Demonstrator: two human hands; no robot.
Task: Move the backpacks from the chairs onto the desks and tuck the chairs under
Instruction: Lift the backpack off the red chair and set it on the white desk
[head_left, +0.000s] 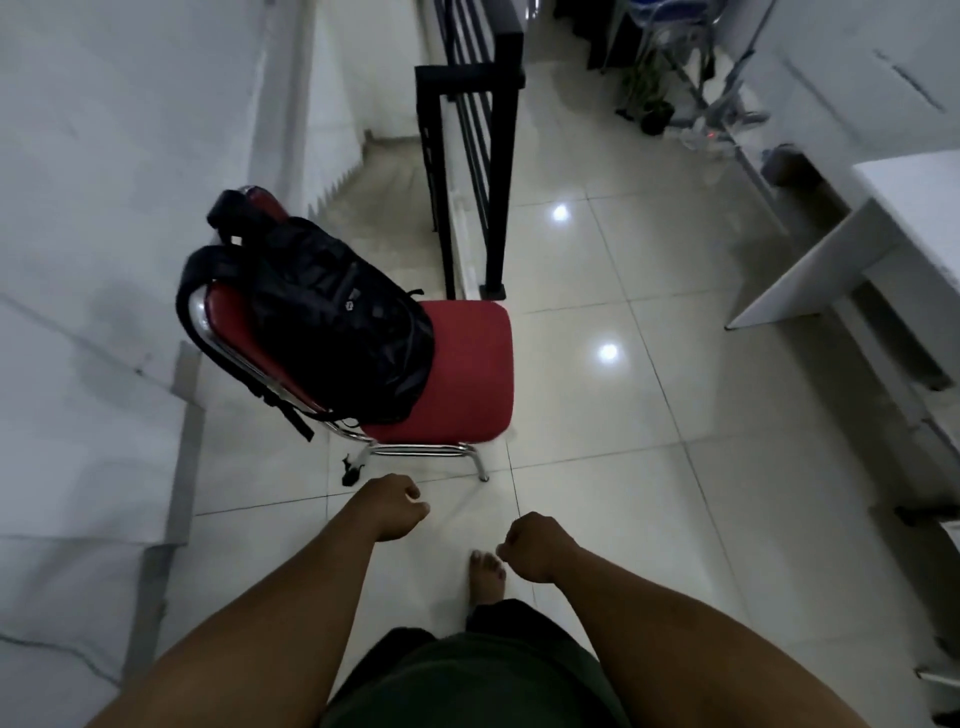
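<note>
Head view: 1 black backpack (332, 317) sits on red chair (457, 374), frame centre-left. Left hand (397, 506) and right hand (535, 545) loosely curled, empty. Desk (914, 208) upper right. Bag looks soft, slumped; lift by shoulder straps.

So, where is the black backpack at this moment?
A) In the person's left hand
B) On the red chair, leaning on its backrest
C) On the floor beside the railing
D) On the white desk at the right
B: the black backpack rests on the red chair against its backrest, and the left hand and the right hand hold nothing.
</note>
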